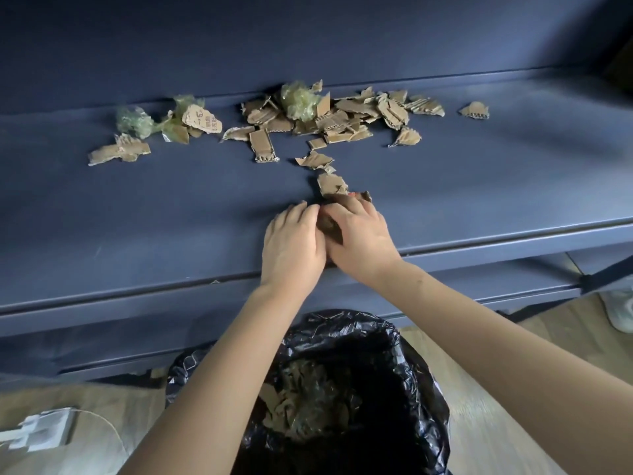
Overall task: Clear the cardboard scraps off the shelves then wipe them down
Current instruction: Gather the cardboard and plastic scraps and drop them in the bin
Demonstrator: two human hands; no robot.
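Note:
Torn brown cardboard scraps (346,118) lie scattered along the back of a dark blue shelf (137,214), mixed with crumpled clear tape wads (298,99). A short trail of scraps (330,184) runs toward the front edge. My left hand (293,246) and my right hand (359,240) are cupped together near the shelf's front, closed around a small bunch of cardboard scraps (330,229) pressed between them. Directly below, a bin lined with a black bag (421,399) stands open and holds scraps inside.
A lower shelf level (496,275) shows under the front lip, with a dark frame post (603,272) at right. On the wooden floor lie a white plug with cable (41,431) at left and a white shoe (621,311) at right.

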